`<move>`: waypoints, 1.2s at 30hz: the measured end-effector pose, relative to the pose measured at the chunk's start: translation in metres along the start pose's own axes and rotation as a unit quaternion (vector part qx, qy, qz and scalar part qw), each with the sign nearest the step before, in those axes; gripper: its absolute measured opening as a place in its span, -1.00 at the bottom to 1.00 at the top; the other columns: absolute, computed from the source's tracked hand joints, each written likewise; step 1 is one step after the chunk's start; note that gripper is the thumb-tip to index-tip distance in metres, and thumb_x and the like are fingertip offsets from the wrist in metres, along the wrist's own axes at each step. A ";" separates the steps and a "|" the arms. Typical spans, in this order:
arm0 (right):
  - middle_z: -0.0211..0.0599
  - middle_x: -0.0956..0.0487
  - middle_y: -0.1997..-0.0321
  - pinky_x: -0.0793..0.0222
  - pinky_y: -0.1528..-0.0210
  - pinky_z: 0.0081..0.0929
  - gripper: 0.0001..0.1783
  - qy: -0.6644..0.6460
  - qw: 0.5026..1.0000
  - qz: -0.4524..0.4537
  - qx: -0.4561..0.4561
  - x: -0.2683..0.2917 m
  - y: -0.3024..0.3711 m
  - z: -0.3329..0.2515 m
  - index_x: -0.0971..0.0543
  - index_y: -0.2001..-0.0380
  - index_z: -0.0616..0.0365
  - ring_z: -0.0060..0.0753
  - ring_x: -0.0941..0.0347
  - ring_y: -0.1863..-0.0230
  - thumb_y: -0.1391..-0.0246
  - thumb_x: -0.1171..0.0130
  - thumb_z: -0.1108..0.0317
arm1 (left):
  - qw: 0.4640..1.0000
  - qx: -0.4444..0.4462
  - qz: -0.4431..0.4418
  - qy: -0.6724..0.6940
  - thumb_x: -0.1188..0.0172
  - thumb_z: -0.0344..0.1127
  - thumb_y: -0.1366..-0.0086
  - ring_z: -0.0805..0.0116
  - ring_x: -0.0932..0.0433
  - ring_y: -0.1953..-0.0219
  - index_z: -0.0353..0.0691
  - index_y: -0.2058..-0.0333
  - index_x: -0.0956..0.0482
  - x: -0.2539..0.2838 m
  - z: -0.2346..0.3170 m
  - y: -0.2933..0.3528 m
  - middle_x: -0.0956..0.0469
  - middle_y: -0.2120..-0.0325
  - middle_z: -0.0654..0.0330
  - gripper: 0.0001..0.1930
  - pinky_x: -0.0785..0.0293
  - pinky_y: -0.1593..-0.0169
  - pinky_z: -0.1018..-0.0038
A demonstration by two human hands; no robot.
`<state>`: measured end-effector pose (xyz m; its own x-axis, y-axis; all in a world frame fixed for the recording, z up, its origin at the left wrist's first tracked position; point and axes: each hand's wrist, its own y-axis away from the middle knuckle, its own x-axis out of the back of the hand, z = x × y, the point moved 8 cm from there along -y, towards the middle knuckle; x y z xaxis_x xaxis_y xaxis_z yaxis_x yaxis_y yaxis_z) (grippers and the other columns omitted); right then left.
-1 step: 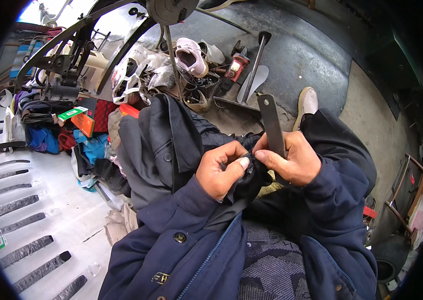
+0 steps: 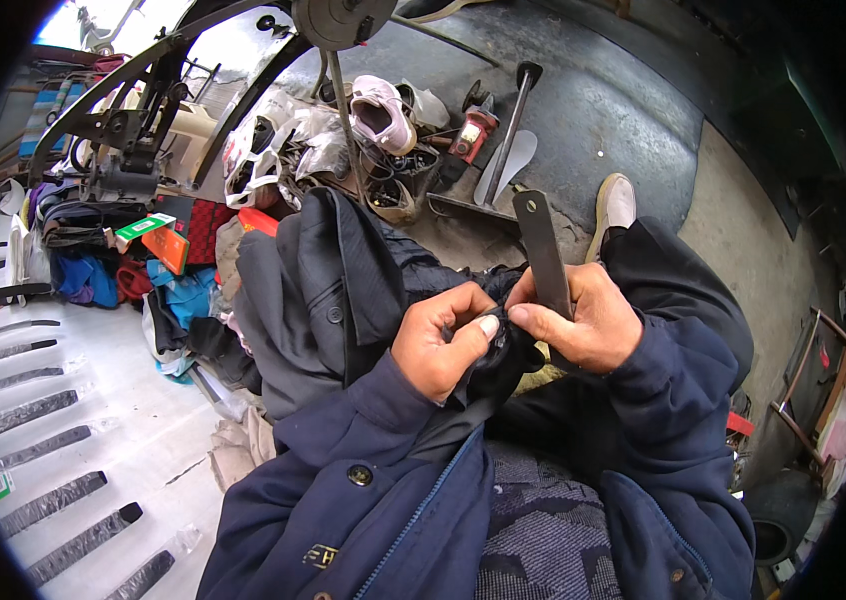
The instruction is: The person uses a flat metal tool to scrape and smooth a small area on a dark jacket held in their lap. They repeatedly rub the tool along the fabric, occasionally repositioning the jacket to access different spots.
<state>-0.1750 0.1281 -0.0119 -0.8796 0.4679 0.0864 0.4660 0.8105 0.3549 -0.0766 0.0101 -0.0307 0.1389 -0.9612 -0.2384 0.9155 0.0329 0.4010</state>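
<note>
A dark garment [image 2: 318, 300] with buttons lies bunched across my lap. My left hand [image 2: 443, 340] is closed, pinching a gathered bit of its black cloth between thumb and forefinger. Close beside it, my right hand [image 2: 588, 320] is wrapped round a flat dark metal blade [image 2: 541, 245]. The blade's holed end points up and away from me; its lower end is hidden in the palm. The right thumb and forefinger also meet at the black cloth, next to the left thumb. What exactly lies between the fingertips is too small to make out.
Several black plastic-wrapped strips [image 2: 23, 415] lie on a white surface at left, below a heap of coloured cloth and bags [image 2: 183, 285]. Ahead stand a black hand-cranked machine [image 2: 128, 150], a pale pink shoe [image 2: 383, 115], a red tool [image 2: 473, 135] and a metal post [image 2: 513, 130].
The upper end of the blade has tipped very slightly to the left. Both hands keep their grip in the same place.
</note>
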 end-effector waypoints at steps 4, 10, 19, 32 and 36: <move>-0.45 -0.51 0.55 -0.32 0.41 -0.52 -0.78 -0.040 0.999 -0.010 0.016 -0.004 0.001 0.000 -0.58 0.36 0.26 -0.64 -0.38 0.48 -0.17 -0.27 0.29 | 1.000 -0.001 -0.017 0.016 -0.14 -0.31 -0.35 0.68 -0.36 0.38 -0.32 0.30 -0.52 0.001 0.000 0.000 -0.51 0.43 0.35 -0.83 -0.29 0.25 0.64; -0.47 -0.52 0.51 -0.29 0.37 -0.56 -0.76 -0.138 0.990 -0.007 -0.007 -0.011 0.003 0.009 -0.56 0.35 0.26 -0.66 -0.37 0.44 -0.20 -0.26 0.27 | 0.986 0.027 -0.056 0.152 -0.13 -0.30 -0.33 0.66 -0.42 0.37 -0.31 0.27 -0.51 0.002 -0.004 -0.001 -0.55 0.40 0.32 -0.83 -0.35 0.21 0.64; -0.42 -0.50 0.46 -0.42 0.19 -0.53 -0.72 -0.221 0.966 0.125 0.054 0.014 0.006 -0.001 -0.56 0.20 0.28 -0.60 -0.44 0.39 -0.31 -0.14 0.23 | 0.993 0.013 -0.032 0.112 -0.13 -0.27 -0.34 0.65 -0.42 0.38 -0.32 0.28 -0.50 0.004 -0.007 -0.001 -0.56 0.40 0.30 -0.81 -0.35 0.22 0.63; -0.24 -0.51 0.19 -0.41 0.03 -0.45 -0.73 -0.200 0.942 0.178 0.201 0.003 0.012 -0.024 -0.43 -0.04 0.31 -0.49 -0.48 0.16 -0.30 -0.02 0.51 | 0.993 0.022 -0.036 0.110 -0.12 -0.28 -0.37 0.66 -0.37 0.41 -0.31 0.30 -0.51 -0.002 -0.004 -0.003 -0.53 0.43 0.34 -0.82 -0.29 0.27 0.65; -0.27 -0.51 0.19 -0.42 0.05 -0.48 -0.74 -0.139 0.939 0.200 0.243 0.006 0.014 -0.029 -0.44 -0.03 0.33 -0.49 -0.49 0.17 -0.29 -0.03 0.54 | 0.993 0.020 -0.036 0.109 -0.13 -0.28 -0.37 0.67 -0.36 0.42 -0.30 0.31 -0.52 -0.003 -0.002 -0.002 -0.52 0.44 0.35 -0.82 -0.28 0.29 0.66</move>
<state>-0.1768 0.1324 0.0209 -0.5968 0.7884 -0.1488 0.8023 0.5834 -0.1265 -0.0786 0.0128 -0.0324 0.1567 -0.8784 -0.4514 0.9106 -0.0485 0.4105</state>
